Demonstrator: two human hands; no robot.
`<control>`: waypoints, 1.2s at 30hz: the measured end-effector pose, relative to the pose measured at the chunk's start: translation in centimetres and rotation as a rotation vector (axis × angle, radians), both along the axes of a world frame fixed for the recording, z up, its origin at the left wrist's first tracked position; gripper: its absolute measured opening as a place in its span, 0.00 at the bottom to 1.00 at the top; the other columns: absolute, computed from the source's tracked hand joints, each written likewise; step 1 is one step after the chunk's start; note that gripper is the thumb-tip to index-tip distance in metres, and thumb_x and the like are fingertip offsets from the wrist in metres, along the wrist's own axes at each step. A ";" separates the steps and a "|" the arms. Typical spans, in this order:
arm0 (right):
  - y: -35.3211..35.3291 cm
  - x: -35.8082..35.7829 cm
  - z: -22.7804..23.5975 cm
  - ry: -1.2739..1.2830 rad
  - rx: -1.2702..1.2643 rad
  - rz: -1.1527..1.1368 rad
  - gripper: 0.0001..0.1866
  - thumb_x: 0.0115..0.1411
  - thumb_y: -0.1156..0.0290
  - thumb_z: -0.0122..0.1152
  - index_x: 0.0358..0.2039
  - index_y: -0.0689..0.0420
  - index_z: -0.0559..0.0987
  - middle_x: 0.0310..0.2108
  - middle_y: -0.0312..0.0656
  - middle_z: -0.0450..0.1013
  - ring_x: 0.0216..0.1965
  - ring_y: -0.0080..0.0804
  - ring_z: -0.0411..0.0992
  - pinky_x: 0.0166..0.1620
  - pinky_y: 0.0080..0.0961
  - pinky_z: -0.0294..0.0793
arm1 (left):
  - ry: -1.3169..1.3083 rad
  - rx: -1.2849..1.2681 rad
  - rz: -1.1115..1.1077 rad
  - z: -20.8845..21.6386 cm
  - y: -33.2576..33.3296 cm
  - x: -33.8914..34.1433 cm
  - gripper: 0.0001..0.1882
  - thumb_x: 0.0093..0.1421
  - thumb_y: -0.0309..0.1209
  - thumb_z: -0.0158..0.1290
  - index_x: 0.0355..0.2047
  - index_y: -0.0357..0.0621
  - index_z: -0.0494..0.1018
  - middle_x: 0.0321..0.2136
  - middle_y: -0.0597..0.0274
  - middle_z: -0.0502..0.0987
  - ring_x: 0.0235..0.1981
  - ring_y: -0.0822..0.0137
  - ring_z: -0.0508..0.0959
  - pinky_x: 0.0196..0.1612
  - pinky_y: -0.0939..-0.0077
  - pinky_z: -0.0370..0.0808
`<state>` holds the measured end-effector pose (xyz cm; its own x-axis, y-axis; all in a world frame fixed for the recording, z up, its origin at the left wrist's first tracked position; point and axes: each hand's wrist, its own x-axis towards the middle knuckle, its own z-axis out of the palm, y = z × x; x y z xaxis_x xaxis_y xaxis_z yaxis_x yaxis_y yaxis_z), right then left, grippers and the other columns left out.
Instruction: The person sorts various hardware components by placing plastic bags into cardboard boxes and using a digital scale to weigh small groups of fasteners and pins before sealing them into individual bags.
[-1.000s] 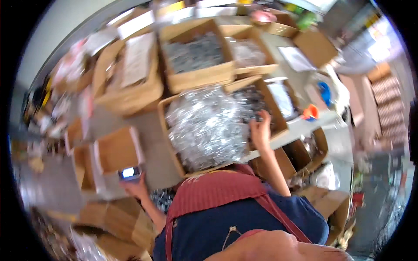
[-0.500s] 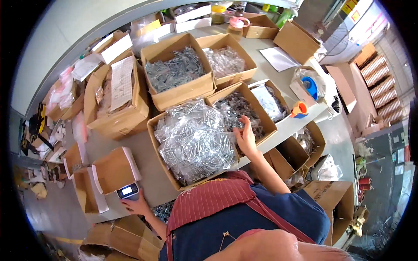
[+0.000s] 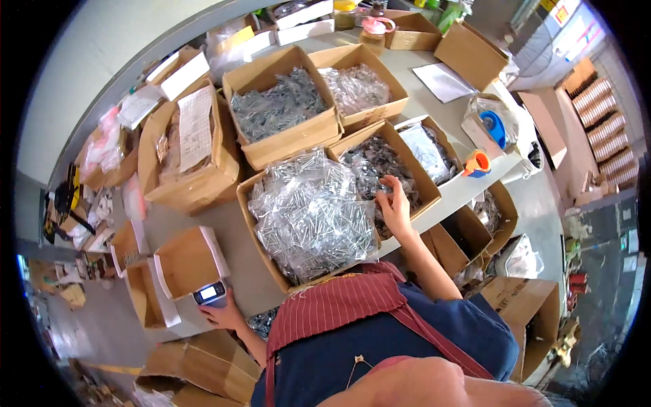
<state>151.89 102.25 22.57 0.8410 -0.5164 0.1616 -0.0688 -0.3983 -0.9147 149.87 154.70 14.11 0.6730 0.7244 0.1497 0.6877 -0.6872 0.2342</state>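
My left hand (image 3: 225,315) is closed at the lower edge of a small dark-blue handheld device with a lit screen (image 3: 209,294), beside an open small carton (image 3: 190,261). My right hand (image 3: 398,209) reaches over a cardboard box (image 3: 428,192) of small dark metal parts (image 3: 381,161). Its fingers are bent and apart, close to the parts, and nothing shows in them. Left of that hand, a larger box (image 3: 266,263) is heaped with clear bags of screws (image 3: 308,214).
Behind stand a box of loose screws (image 3: 278,105), a box of clear bags (image 3: 356,88) and a box with a paper sheet (image 3: 195,132). To the right are an orange tape dispenser (image 3: 477,163) and a blue one (image 3: 494,127). Open cartons (image 3: 529,305) stand below the table edge.
The view has shifted slightly, so the boxes appear a little further right. My right hand's fingers are more bent over the metal parts. My left hand stays at the device.
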 end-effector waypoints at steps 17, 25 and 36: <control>-37.9 12.5 9.3 0.109 -0.594 -0.249 0.36 0.57 0.68 0.59 0.62 0.63 0.54 0.58 0.65 0.56 0.51 0.64 0.69 0.53 0.46 0.73 | 0.001 -0.043 0.003 -3.1 -0.4 -0.7 0.66 0.44 0.71 0.58 0.68 0.32 0.47 0.64 0.38 0.58 0.65 0.40 0.57 0.65 0.44 0.53; -58.5 23.6 11.0 0.590 -0.889 -0.556 0.41 0.58 0.66 0.56 0.66 0.65 0.50 0.67 0.58 0.46 0.62 0.55 0.62 0.62 0.50 0.64 | 0.124 -0.110 0.281 -9.3 -7.5 -14.4 0.55 0.53 0.69 0.52 0.68 0.41 0.52 0.62 0.34 0.59 0.60 0.37 0.64 0.60 0.40 0.59; -69.0 26.5 12.4 0.913 -0.970 -0.717 0.33 0.55 0.64 0.61 0.61 0.54 0.64 0.62 0.45 0.62 0.66 0.47 0.57 0.66 0.63 0.46 | 0.549 -0.333 0.118 -9.9 -22.1 -25.3 0.54 0.55 0.66 0.52 0.68 0.37 0.51 0.62 0.32 0.59 0.61 0.36 0.63 0.61 0.41 0.58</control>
